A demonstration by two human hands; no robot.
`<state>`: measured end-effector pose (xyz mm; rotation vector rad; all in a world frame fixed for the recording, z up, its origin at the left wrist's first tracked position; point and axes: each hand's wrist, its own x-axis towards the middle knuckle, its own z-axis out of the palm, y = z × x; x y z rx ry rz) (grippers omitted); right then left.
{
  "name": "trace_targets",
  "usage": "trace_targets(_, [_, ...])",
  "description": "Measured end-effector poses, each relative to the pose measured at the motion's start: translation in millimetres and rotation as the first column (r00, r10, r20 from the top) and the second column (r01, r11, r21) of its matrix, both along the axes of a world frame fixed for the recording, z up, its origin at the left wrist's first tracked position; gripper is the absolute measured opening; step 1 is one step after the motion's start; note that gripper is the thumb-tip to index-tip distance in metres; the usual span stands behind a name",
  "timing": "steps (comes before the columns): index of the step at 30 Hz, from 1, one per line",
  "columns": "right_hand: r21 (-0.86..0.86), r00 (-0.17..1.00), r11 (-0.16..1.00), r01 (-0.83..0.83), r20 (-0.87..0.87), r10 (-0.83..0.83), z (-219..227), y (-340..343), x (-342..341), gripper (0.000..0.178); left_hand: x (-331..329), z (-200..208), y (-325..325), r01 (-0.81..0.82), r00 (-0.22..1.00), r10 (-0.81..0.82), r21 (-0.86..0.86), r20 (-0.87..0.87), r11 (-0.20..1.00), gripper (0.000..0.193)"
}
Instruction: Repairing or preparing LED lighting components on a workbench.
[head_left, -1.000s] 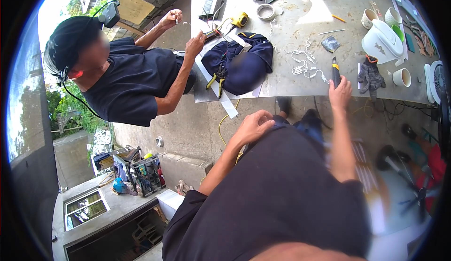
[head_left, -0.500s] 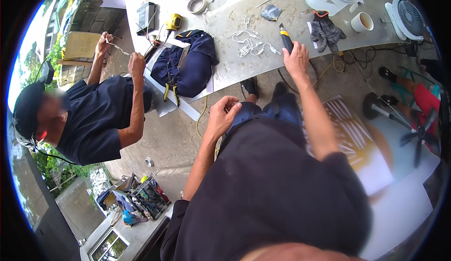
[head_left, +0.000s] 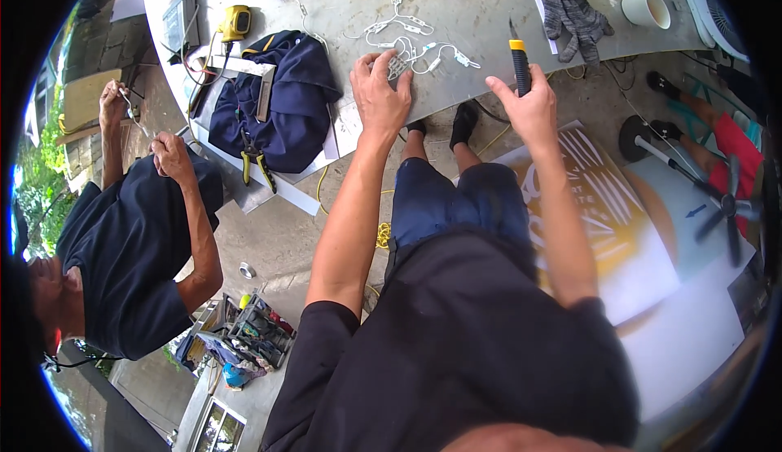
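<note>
Your left hand (head_left: 380,98) has reached the white wiring (head_left: 428,47), its grip impossible to tell; your right hand (head_left: 528,110) holds the utility knife (head_left: 520,65).

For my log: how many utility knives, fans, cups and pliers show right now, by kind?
Utility knives: 1, in the right hand
Fans: 2, one white fan, one dark-bladed fan
Cups: 1
Pliers: 1 pair
Total: 5

Got black and yellow on the knife (head_left: 520,68), plain white on the wires (head_left: 463,59), mottled grey plus orange trim on the glove (head_left: 573,19), dark navy on the cloth (head_left: 297,98).
</note>
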<state>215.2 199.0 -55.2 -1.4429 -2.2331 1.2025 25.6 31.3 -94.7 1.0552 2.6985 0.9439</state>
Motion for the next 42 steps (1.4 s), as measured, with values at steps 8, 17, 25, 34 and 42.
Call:
trace_targets(8, [0.360,0.970,0.906,-0.223,-0.007,0.241,-48,-18,-63,0.032,4,1,-14,-0.236,0.844,0.135,0.133,0.520,0.963,0.033])
trace_targets(17, [-0.045,0.969,0.986,-0.162,-0.196,0.151,-30,10,-43,0.022,5,30,-39,-0.472,0.361,0.070,0.117,0.930,0.874,0.037])
trace_targets(25, [-0.605,0.813,0.790,-0.097,-0.507,-0.288,-10,28,-18,0.026,11,70,-34,-0.541,0.116,-0.118,0.163,0.986,0.825,0.026])
trace_targets(34, [-0.462,0.887,0.880,-0.109,-0.444,-0.123,-36,65,-69,0.024,5,42,-26,-0.420,0.207,-0.023,0.110,0.978,0.901,0.031])
trace_targets(42, [-0.186,0.990,0.981,-0.051,-0.139,0.025,-21,48,-61,0.025,-7,21,-13,-0.327,0.711,0.213,0.047,0.670,0.944,0.022])
